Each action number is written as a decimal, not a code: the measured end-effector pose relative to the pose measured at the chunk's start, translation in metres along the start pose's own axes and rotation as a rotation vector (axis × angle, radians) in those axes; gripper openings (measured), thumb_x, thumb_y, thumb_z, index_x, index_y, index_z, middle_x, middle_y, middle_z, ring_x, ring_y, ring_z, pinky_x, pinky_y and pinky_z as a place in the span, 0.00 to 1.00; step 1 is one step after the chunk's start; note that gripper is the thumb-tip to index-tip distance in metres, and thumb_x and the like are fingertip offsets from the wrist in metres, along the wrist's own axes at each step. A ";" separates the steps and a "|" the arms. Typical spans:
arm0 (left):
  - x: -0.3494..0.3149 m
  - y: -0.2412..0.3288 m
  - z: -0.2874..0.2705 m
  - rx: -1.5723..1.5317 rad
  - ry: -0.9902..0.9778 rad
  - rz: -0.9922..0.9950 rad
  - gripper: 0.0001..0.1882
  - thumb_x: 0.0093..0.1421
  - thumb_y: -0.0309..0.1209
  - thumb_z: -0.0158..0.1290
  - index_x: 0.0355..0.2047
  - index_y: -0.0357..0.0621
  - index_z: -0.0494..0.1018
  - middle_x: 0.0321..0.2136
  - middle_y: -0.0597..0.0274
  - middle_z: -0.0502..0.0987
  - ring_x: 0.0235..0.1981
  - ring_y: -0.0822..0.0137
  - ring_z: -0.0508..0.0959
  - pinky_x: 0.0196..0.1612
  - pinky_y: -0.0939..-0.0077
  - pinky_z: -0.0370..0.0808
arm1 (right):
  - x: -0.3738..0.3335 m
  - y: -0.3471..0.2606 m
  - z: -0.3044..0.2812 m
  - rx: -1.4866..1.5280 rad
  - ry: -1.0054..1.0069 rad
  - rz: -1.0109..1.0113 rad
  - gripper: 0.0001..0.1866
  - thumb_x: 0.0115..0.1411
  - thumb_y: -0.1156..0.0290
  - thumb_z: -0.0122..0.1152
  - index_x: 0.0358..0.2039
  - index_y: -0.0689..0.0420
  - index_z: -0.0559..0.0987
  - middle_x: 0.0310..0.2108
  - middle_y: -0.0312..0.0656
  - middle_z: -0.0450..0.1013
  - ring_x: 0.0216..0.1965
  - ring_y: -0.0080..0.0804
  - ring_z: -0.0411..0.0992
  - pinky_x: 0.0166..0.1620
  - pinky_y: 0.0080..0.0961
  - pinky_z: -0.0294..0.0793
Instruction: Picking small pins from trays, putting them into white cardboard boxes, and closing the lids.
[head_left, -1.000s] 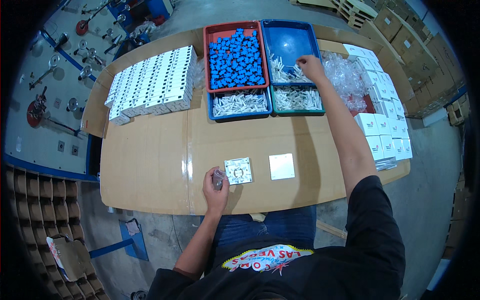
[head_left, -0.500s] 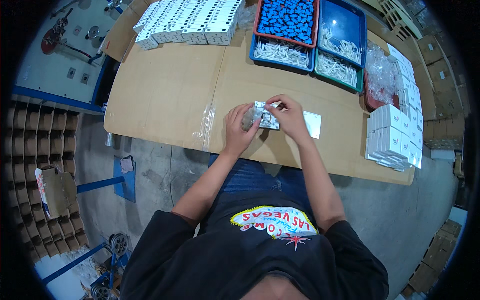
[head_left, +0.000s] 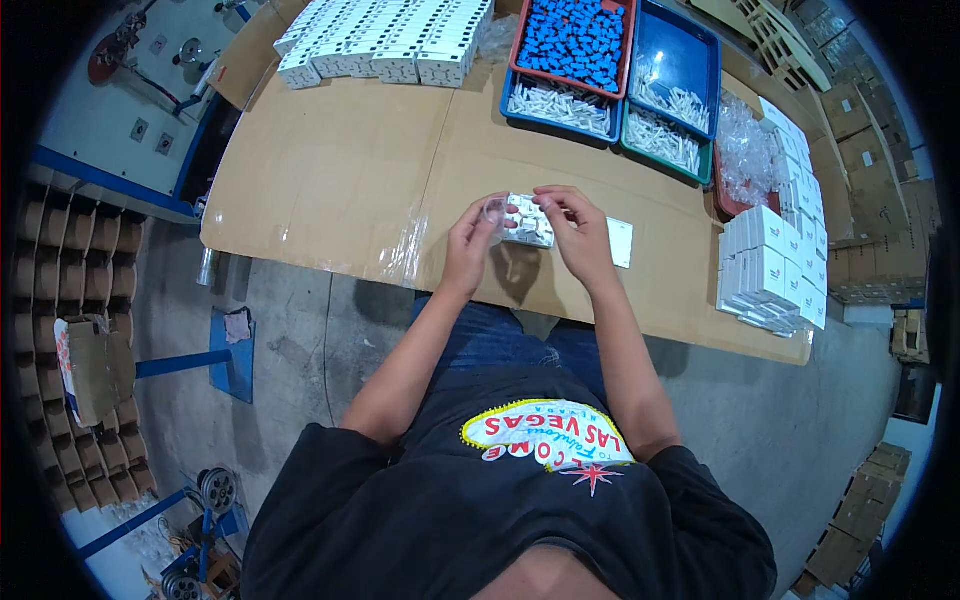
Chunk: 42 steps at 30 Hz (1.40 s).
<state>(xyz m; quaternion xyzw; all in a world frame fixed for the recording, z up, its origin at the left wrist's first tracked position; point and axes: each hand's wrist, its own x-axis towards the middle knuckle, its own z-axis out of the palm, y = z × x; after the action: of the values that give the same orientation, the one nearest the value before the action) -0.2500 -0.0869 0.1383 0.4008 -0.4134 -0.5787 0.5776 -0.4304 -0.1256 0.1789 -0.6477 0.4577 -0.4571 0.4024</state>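
In front of me, near the table's front edge, is a small white rectangular unit [head_left: 528,222] with uneven parts on its upper face. My left hand [head_left: 468,248] is closed at its left side, with a crinkled clear plastic piece [head_left: 494,212] between the fingers. My right hand [head_left: 582,235] has its fingers bent together at the unit's upper right corner; whatever they pinch is too small to make out. Just right of that hand, a flat white plate [head_left: 621,243] lies on the cardboard tabletop [head_left: 330,180].
Rows of white boxes [head_left: 385,45] stand at the far left. Trays hold blue pieces [head_left: 572,42] and white plugs [head_left: 560,106], with a blue tray [head_left: 680,50] alongside. Clear plastic bags [head_left: 748,150] and stacked white boxes [head_left: 770,265] line the right side.
My hands have drawn slightly apart. The clear plastic has shifted up and left in my left hand, and more of the unit's face shows. My right fingers have moved off its middle to the corner.
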 end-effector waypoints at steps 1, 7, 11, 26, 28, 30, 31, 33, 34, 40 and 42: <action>-0.003 0.011 0.001 -0.001 -0.004 0.000 0.22 0.74 0.36 0.42 0.60 0.37 0.71 0.51 0.52 0.79 0.51 0.60 0.79 0.59 0.67 0.71 | -0.001 -0.003 -0.004 -0.002 0.004 0.000 0.09 0.69 0.71 0.59 0.41 0.61 0.84 0.43 0.39 0.80 0.42 0.26 0.77 0.44 0.23 0.74; -0.009 0.051 0.014 -0.327 -0.073 -0.109 0.32 0.76 0.48 0.28 0.63 0.33 0.66 0.52 0.51 0.79 0.56 0.60 0.77 0.62 0.65 0.70 | -0.014 -0.032 -0.019 0.020 -0.142 0.203 0.09 0.68 0.70 0.61 0.42 0.61 0.84 0.35 0.36 0.80 0.34 0.21 0.76 0.40 0.20 0.74; -0.011 0.053 0.021 -0.353 -0.092 -0.090 0.32 0.77 0.49 0.27 0.65 0.37 0.64 0.54 0.52 0.77 0.58 0.60 0.75 0.61 0.65 0.70 | -0.024 -0.036 -0.006 0.152 -0.301 0.218 0.09 0.68 0.71 0.62 0.43 0.63 0.82 0.35 0.37 0.80 0.34 0.21 0.76 0.41 0.20 0.76; 0.003 0.016 0.013 -0.470 -0.110 -0.193 0.34 0.76 0.54 0.33 0.66 0.37 0.63 0.51 0.55 0.77 0.52 0.61 0.78 0.58 0.63 0.74 | -0.010 0.013 -0.046 0.196 -0.184 0.345 0.10 0.68 0.70 0.61 0.44 0.62 0.82 0.33 0.37 0.81 0.30 0.18 0.73 0.36 0.18 0.74; 0.005 0.008 0.009 -0.585 -0.132 -0.302 0.32 0.76 0.52 0.32 0.66 0.38 0.63 0.50 0.55 0.78 0.50 0.60 0.79 0.57 0.62 0.76 | 0.004 0.053 -0.074 0.065 -0.060 0.254 0.10 0.68 0.71 0.60 0.44 0.62 0.82 0.33 0.37 0.81 0.30 0.19 0.75 0.34 0.19 0.75; 0.005 -0.008 0.001 -0.602 -0.131 -0.340 0.33 0.76 0.53 0.32 0.66 0.38 0.64 0.50 0.56 0.78 0.51 0.59 0.79 0.57 0.61 0.75 | 0.028 0.080 -0.104 -0.083 0.063 0.264 0.10 0.67 0.69 0.60 0.40 0.63 0.83 0.32 0.38 0.82 0.34 0.22 0.77 0.37 0.23 0.77; 0.006 -0.016 -0.003 -0.624 -0.135 -0.367 0.33 0.76 0.53 0.32 0.66 0.39 0.64 0.50 0.56 0.78 0.51 0.59 0.79 0.58 0.60 0.75 | 0.040 0.091 -0.120 -0.148 0.118 0.247 0.10 0.66 0.70 0.60 0.40 0.63 0.83 0.32 0.39 0.82 0.34 0.23 0.78 0.38 0.24 0.77; 0.007 -0.021 -0.004 -0.660 -0.184 -0.428 0.34 0.76 0.54 0.34 0.66 0.38 0.63 0.50 0.56 0.78 0.51 0.59 0.79 0.58 0.61 0.74 | 0.070 0.121 -0.162 -0.303 0.218 0.203 0.09 0.64 0.70 0.61 0.40 0.61 0.83 0.33 0.42 0.82 0.35 0.29 0.80 0.40 0.27 0.78; 0.008 -0.025 -0.005 -0.691 -0.217 -0.489 0.35 0.75 0.55 0.36 0.67 0.38 0.63 0.51 0.55 0.78 0.52 0.59 0.78 0.59 0.61 0.74 | 0.085 0.136 -0.178 -0.386 0.256 0.176 0.09 0.63 0.70 0.61 0.40 0.60 0.83 0.33 0.43 0.82 0.36 0.34 0.81 0.41 0.30 0.78; -0.001 -0.053 -0.024 -0.781 -0.334 -0.630 0.35 0.74 0.55 0.40 0.67 0.38 0.63 0.49 0.55 0.79 0.48 0.53 0.79 0.58 0.52 0.74 | 0.146 0.139 -0.203 -0.906 0.266 0.107 0.09 0.60 0.66 0.63 0.39 0.52 0.85 0.37 0.46 0.82 0.41 0.49 0.79 0.44 0.44 0.78; 0.003 -0.054 -0.026 -0.842 -0.359 -0.652 0.35 0.73 0.56 0.41 0.66 0.38 0.63 0.48 0.55 0.79 0.47 0.53 0.79 0.57 0.52 0.74 | 0.157 0.146 -0.210 -0.952 0.215 0.141 0.08 0.60 0.66 0.63 0.38 0.52 0.85 0.37 0.47 0.82 0.42 0.50 0.79 0.44 0.44 0.78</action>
<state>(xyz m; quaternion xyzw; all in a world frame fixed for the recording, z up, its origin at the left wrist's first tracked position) -0.2433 -0.0909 0.0790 0.1377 -0.0933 -0.9015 0.3995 -0.6398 -0.3353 0.1307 -0.6762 0.6976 -0.2332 0.0423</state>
